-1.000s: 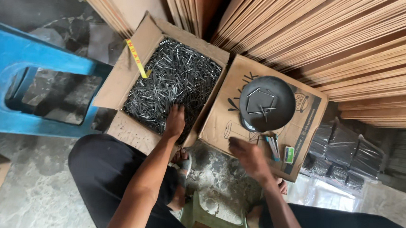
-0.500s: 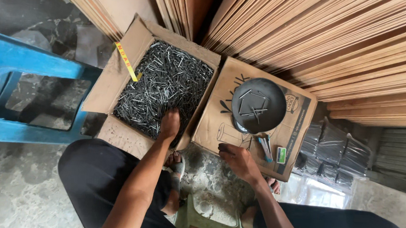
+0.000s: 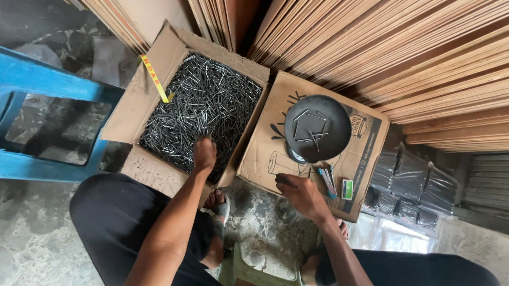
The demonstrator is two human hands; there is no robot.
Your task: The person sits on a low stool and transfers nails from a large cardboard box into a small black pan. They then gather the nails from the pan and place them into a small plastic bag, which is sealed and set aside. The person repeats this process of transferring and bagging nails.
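Note:
An open cardboard box [image 3: 131, 112] holds a deep heap of dark steel nails [image 3: 201, 107]. My left hand [image 3: 204, 154] is pushed into the near edge of that heap, fingers curled down among the nails. Beside it lies a closed cardboard box [image 3: 277, 153] with a round black pan [image 3: 317, 128] on top, a few nails lying in the pan. My right hand [image 3: 298, 193] hovers over the near edge of this closed box, fingers loosely bent; whether it holds anything is hidden.
Stacked plywood sheets [image 3: 390, 45] lean behind both boxes. A blue plastic stool [image 3: 10, 87] stands at the left. Small tools [image 3: 327, 180] and a green-labelled packet [image 3: 347, 189] lie below the pan. Black wrapped bundles [image 3: 411, 188] sit at the right. A green stool [image 3: 264, 279] is under me.
My left hand has dug a little deeper into the nails. My right hand drew back slightly toward the box's near edge. The view shifted a bit.

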